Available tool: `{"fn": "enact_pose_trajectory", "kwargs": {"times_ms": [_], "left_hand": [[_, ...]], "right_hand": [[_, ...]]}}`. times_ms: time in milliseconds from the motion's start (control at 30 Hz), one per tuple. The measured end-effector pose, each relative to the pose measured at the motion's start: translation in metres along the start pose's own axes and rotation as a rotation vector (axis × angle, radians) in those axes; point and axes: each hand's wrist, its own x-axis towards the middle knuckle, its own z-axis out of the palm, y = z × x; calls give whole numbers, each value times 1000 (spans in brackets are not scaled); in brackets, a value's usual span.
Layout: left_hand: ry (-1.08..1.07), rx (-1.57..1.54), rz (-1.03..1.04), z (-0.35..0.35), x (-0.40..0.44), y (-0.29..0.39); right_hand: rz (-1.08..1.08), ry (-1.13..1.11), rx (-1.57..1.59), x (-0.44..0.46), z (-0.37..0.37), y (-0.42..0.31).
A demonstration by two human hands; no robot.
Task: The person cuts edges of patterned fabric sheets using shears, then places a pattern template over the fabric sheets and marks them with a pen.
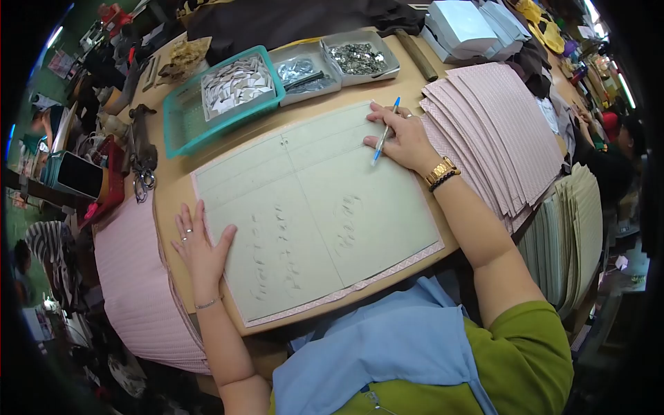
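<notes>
A large pale green board (315,183) with ruled lines and handwriting lies flat on the table in front of me. Along its lower edge shows the border of a pink patterned sheet (408,259) underneath. My left hand (204,250) rests with spread fingers at the board's left edge, holding nothing. At the upper right corner, my right hand (409,140) grips a blue and white pen (381,144) between thumb and fingers. Its fingertips touch the board, and the pen's lower end hangs over the surface.
Fanned pink sheets (494,131) lie at the right, another pink stack (135,277) at the left. Behind the board stand a teal basket (181,119) and a grey box (382,75) of small metal parts. Scissors (144,181) lie at the table's left edge. Pale green sheets (570,228) stand far right.
</notes>
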Motion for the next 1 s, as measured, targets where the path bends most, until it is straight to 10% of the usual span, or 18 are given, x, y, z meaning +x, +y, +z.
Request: {"fn": "enact_pose_trajectory", "kwargs": {"times_ms": [1000], "left_hand": [[141,35,49,13,-3,-7]], "right_hand": [[-59,18,35,4,13,11]]}}
